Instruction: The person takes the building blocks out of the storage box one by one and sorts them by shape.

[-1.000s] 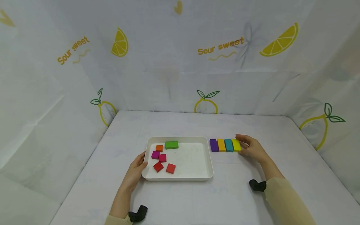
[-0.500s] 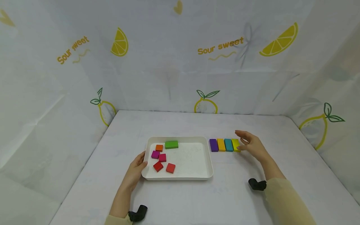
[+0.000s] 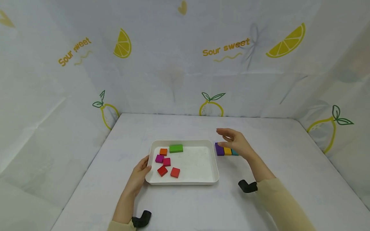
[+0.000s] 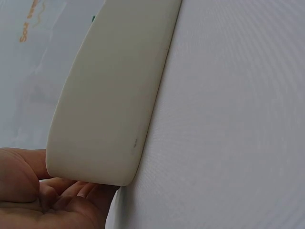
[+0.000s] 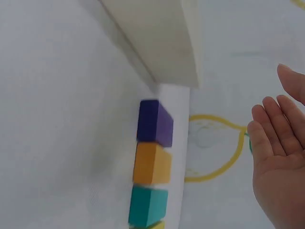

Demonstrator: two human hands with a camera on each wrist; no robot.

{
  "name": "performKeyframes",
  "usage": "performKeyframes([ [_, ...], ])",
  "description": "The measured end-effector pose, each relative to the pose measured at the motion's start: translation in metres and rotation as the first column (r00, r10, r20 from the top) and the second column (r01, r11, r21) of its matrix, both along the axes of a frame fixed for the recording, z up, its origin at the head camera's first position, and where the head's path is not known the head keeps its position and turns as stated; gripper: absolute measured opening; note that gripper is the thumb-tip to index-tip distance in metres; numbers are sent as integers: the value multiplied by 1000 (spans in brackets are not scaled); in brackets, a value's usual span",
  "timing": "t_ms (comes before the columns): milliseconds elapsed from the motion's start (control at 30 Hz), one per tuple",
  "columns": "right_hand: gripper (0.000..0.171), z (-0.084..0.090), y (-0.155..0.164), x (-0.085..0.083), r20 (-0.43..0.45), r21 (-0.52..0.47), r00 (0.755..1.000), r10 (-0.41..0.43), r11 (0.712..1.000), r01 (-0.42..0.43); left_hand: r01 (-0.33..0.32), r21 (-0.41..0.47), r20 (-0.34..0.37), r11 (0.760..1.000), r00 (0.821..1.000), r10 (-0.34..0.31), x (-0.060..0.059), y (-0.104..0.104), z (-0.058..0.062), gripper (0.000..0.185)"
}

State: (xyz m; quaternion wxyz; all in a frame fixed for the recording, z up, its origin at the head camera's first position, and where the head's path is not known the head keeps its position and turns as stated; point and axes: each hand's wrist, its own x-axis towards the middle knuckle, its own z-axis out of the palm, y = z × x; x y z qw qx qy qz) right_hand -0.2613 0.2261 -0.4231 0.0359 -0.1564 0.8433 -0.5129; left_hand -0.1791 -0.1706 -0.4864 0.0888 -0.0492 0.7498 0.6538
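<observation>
Risk: right hand (image 3: 235, 143), fingers spread and empty above purple block (image 3: 219, 149) beside tray (image 3: 214, 160), could scatter the row; left hand (image 3: 140, 171) grips tray's edge.

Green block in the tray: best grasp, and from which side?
Pinch the green block across its two long sides, coming straight down from above. It lies flat beside the far wall of the white tray, with the orange block close on its left, so a side approach looks cramped. The right hand hovers open nearby.
</observation>
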Motion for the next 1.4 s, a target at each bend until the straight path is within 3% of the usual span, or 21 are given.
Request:
performKeyframes([
  [300, 58, 14, -63, 3, 12, -17, 986, 166, 986, -166, 0, -4, 8, 1000, 1000, 0, 0, -1, 1, 56],
  [700, 50, 3, -124, -3, 63, 78, 979, 193, 977, -197, 1, -1, 2, 1000, 1000, -1, 0, -2, 0, 56],
  [1067, 49, -11, -138, -14, 101, 126, 982, 158, 977, -170, 0, 4, -6, 1000, 1000, 0, -1, 0, -3, 56],
  [1400, 47, -15, -141, -14, 169, 123, 973, 159, 976, -181, 0, 14, -26, 1000, 1000, 0, 0, 0, -2, 55],
])
